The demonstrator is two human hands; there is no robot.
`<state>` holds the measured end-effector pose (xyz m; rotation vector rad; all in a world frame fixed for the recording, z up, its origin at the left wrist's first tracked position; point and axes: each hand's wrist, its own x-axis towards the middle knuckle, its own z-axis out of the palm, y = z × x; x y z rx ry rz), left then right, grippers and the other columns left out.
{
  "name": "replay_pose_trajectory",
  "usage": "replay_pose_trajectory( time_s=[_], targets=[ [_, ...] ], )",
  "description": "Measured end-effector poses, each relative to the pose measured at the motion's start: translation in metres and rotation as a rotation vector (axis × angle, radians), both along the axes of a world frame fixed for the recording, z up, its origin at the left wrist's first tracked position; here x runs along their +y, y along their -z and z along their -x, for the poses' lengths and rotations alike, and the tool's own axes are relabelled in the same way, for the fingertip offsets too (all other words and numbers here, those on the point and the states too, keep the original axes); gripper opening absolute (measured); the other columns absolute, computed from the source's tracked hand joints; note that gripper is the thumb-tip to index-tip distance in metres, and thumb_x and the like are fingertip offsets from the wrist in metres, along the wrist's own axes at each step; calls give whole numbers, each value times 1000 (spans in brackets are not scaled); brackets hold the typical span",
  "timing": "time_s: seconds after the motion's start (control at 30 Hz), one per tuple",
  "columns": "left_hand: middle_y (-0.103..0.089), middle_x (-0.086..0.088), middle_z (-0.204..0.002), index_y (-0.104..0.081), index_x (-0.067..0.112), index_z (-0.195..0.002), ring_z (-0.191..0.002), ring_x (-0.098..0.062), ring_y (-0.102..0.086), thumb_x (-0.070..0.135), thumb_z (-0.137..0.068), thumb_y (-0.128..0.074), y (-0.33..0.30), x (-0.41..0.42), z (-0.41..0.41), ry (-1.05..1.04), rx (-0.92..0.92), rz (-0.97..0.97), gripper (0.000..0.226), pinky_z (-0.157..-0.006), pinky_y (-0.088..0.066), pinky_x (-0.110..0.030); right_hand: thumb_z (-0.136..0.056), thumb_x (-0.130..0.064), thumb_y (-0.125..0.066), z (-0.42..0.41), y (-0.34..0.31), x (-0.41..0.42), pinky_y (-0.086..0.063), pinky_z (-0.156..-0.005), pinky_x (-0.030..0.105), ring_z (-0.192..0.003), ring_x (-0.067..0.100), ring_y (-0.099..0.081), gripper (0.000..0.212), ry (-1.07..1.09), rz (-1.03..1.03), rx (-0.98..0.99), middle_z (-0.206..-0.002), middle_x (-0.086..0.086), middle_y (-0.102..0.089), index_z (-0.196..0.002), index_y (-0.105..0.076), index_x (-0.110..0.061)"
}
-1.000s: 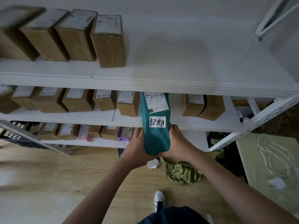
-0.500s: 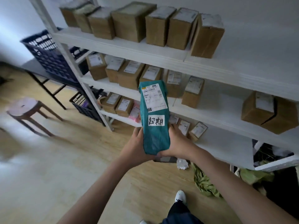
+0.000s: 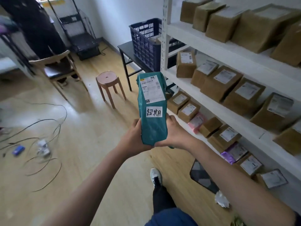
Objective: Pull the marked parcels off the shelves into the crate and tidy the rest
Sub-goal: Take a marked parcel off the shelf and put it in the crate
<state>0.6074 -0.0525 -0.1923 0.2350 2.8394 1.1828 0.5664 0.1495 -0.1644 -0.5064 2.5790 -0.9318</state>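
I hold a teal soft parcel [image 3: 152, 126] upright in front of me, clear of the shelves. It carries a shipping label at the top and a white handwritten sticker in the middle. My left hand [image 3: 134, 137] grips its lower left side and my right hand [image 3: 174, 134] its lower right side. A dark blue crate [image 3: 144, 44] stands on a black table [image 3: 125, 48] beyond the parcel, at the shelving's far end. White shelves [image 3: 216, 101] on the right hold rows of brown boxes [image 3: 219, 84].
A round wooden stool [image 3: 108, 82] stands between me and the black table. A wooden chair [image 3: 57, 69] and a person in dark clothes [image 3: 35, 26] are at the back left. Cables [image 3: 40, 137] lie on the floor at left. Pink and purple parcels sit on the lowest shelf.
My view has swung left, away from the shelf front, toward the room and the blue crate. The teal parcel stays in both hands, carried out from the shelf.
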Motion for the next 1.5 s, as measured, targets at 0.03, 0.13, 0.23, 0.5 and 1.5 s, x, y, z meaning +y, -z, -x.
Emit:
replay_pose_trajectory(
  time_s=[0.03,0.13,0.23,0.5,1.5],
  targets=[
    [-35,11,-139,-17,42,-151,-124,-13,-48,60,-57,-85,-1,-12,7,-25,6,-7,117,-95,-55,-41,-55,-54,-93,12,-1,-13,-53,-81,27,-137,19,-39,129,-24,-5,21,-153,-12,-23,-153,-11,-41],
    [-35,12,-138,-20,41,-151,-125,-10,-47,61,-58,-85,-4,-48,37,-89,26,-29,115,-98,-54,-39,-58,-52,-92,52,-5,-52,-47,-105,42,-140,18,-36,127,-74,-9,31,-151,-6,-29,-155,-11,-37],
    [-33,13,-140,-21,40,-151,-126,-9,-45,66,-58,-82,-9,-81,79,-121,46,-44,114,-98,-55,-38,-60,-47,-93,104,-11,-89,-44,-110,43,-135,16,-39,122,-120,2,31,-142,-3,-35,-154,-16,-32],
    [-34,15,-143,-24,36,-153,-126,-9,-47,66,-61,-83,-25,-163,223,-242,104,-105,113,-90,-59,-35,-60,-49,-92,269,-34,-176,-43,-109,38,-126,11,-41,120,-234,73,25,-141,-2,-38,-152,-18,-33],
    [-33,18,-135,-28,33,-151,-113,19,-35,56,-62,-88,-52,-353,851,314,87,-85,109,-96,-48,-18,-63,-45,-92,767,-54,-349,-39,-111,35,-135,12,-40,121,425,126,110,-151,-6,-36,-157,-17,-32]
  ],
)
